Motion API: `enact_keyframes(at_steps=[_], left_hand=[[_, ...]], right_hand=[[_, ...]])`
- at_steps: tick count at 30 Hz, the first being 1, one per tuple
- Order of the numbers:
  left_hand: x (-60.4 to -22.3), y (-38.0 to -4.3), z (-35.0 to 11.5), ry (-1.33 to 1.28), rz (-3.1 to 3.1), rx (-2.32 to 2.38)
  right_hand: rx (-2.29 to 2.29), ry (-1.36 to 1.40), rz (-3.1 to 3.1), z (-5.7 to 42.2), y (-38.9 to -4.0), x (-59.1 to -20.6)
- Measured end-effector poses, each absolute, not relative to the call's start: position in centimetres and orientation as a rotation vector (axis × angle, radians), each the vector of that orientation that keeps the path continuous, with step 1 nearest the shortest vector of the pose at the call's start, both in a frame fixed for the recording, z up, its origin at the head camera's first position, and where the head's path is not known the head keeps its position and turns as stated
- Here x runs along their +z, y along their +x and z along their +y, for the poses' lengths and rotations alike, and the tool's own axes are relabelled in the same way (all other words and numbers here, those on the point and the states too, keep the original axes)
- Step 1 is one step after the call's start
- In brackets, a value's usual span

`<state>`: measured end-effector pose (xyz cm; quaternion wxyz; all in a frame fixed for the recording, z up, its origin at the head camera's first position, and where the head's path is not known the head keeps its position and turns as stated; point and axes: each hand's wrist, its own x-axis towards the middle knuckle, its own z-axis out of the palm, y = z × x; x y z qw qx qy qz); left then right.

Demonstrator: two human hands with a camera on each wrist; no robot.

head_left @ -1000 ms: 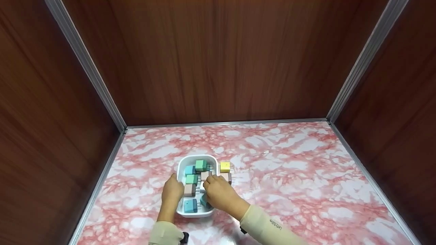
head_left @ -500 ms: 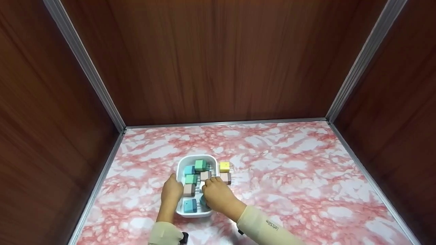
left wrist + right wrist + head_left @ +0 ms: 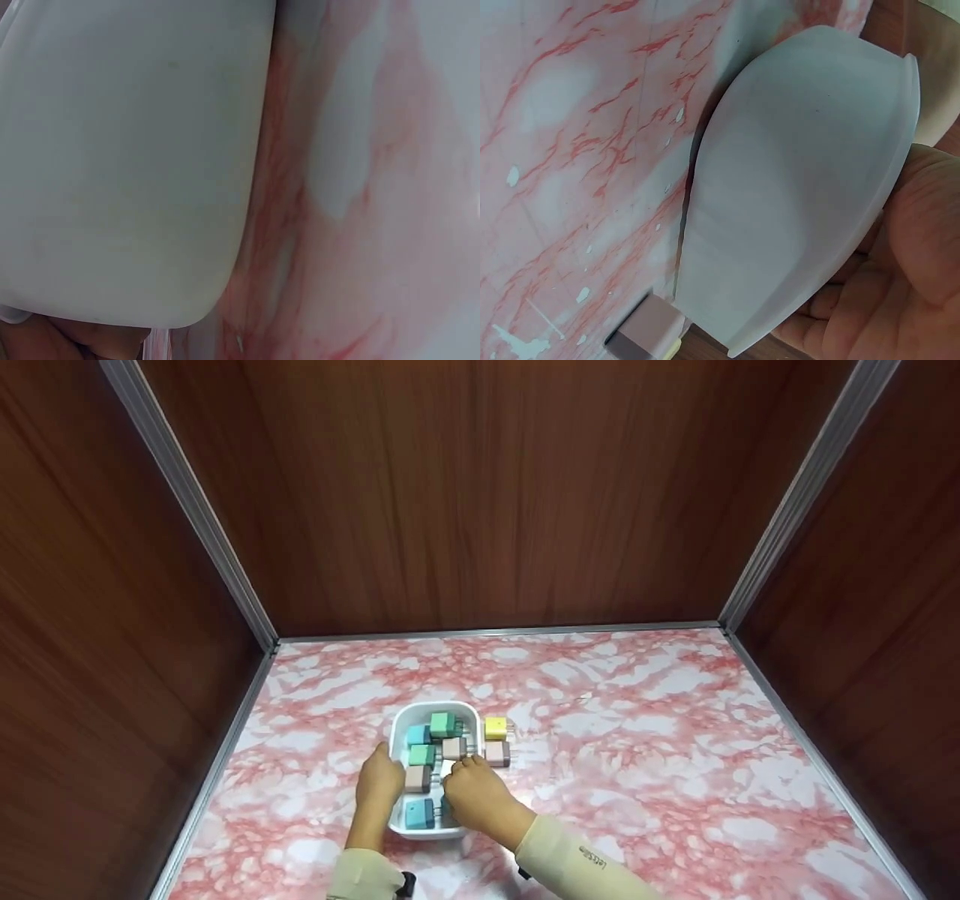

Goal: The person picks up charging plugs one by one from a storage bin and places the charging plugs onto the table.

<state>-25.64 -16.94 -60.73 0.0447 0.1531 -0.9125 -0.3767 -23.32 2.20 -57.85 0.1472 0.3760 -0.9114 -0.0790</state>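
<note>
A white tray (image 3: 431,835) stands on the table, with several charger plugs in it. My left hand (image 3: 380,780) grips its left rim; in the left wrist view the tray's outer wall (image 3: 142,165) hides most of the fingers. My right hand (image 3: 480,795) reaches over the right rim, fingers curled down inside, holding a blue charger plug (image 3: 445,811) that is mostly covered by the hand. In the right wrist view the fingers (image 3: 829,300) curl behind the tray wall. Beside this hand are another blue plug (image 3: 419,814), a pinkish-brown plug (image 3: 417,778) and a white item (image 3: 448,767).
Outside the right rim lie a yellow plug (image 3: 496,727) and a pinkish plug (image 3: 496,754). Farther up the tray are green plugs (image 3: 442,724). Brown wood panels (image 3: 495,510) enclose the red-and-white marbled table (image 3: 637,735) at the back and sides.
My right hand has shifted slightly left and toward me, and the blue plug beneath it is now more hidden. The pinkish plug outside the tray shows more fully. My left hand stays put.
</note>
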Motion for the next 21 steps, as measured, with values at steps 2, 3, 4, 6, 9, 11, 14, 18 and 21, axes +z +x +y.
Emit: enact_keyframes(at_steps=[2,3,4,6,9,11,14,18,21], left_hand=[[-60.67,-25.70,-16.96,0.459,-2.787,-1.147],[-60.67,-25.72,-16.96,0.457,-2.788,-1.144],[-60.68,-25.73,-16.96,0.455,-2.786,-1.143],[-60.70,-25.72,-17.00,0.458,-2.782,-1.148],[-60.76,-25.66,-16.99,0.466,-2.780,-1.149],[-60.75,-25.62,-16.97,0.466,-2.779,-1.150],[-60.72,-25.61,-16.96,0.462,-2.779,-1.147],[-60.70,-25.61,-16.96,0.452,-2.783,-1.135],[-60.65,-25.62,-16.96,0.448,-2.787,-1.126]], right_hand=[[-0.257,1.057,-2.648,1.96,-23.29,-57.88],[-0.275,1.048,-2.661,1.84,-23.27,-57.91],[-0.289,1.039,-2.675,1.72,-23.23,-57.89],[-0.299,1.030,-2.692,1.55,-23.14,-57.84],[-0.283,1.028,-2.711,1.48,-23.13,-57.85],[-0.243,1.028,-2.728,1.54,-23.18,-57.93],[-0.185,1.029,-2.752,1.67,-23.28,-58.04],[-0.146,1.041,-2.780,1.78,-23.35,-58.05],[-0.137,1.048,-2.790,1.80,-23.37,-58.09]])
